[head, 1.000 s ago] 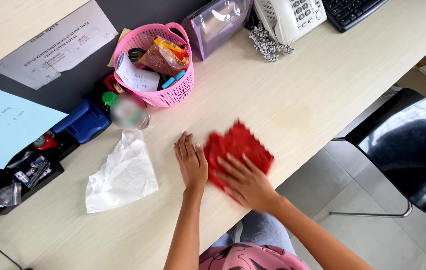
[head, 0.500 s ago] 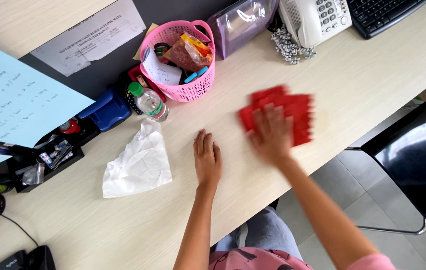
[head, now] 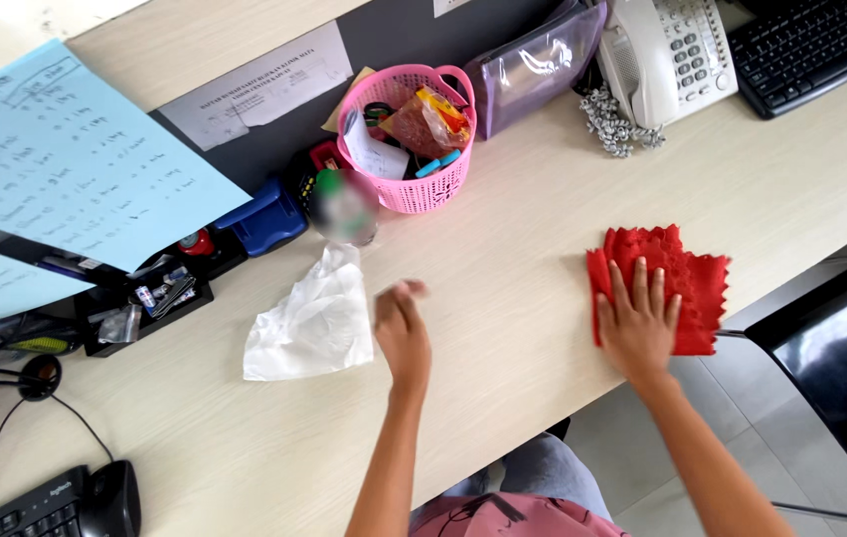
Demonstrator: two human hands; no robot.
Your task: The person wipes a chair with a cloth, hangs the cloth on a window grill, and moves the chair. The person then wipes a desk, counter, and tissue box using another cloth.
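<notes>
Red scallop-edged cloth (head: 677,273), one, lies near the front edge of the pale wooden desk (head: 523,249), with the right hand (head: 637,323) pressed flat on its near-left part, fingers spread, pinching nothing. Left hand (head: 402,333) rests on the desk well left of the cloth, blurred so its grip can't be told, just right of one crumpled white tissue (head: 312,320). Beyond both hands, one pink perforated plastic basket (head: 414,189) holds a snack packet, a paper slip and pens; one black tray (head: 140,303) far left holds small clutter.
</notes>
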